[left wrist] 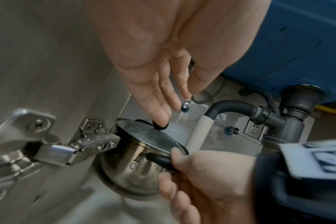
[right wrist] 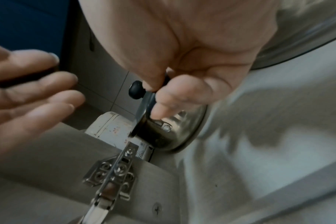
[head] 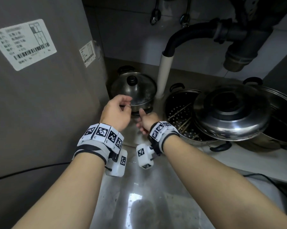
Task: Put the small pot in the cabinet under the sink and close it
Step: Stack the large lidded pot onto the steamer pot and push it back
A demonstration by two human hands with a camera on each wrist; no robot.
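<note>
The small steel pot (head: 133, 92), with a lid and black knob, stands at the left back of the cabinet floor under the sink. My right hand (head: 145, 120) grips its near black side handle (left wrist: 158, 159), thumb on top and fingers below; the right wrist view shows the same pinch (right wrist: 159, 97) on the pot (right wrist: 163, 136). My left hand (head: 123, 104) hovers at the pot's near rim and holds nothing. Its straight fingers (left wrist: 159, 109) reach over the lid (left wrist: 150, 137) toward the knob (right wrist: 136, 89).
The open cabinet door (head: 40, 100) stands close on the left, with its hinge (left wrist: 67, 148) beside the pot. A white pipe (head: 164, 75) and black drain hoses (head: 189, 35) rise behind. A large steamer pot (head: 180, 113) with a big steel lid (head: 230, 113) fills the right.
</note>
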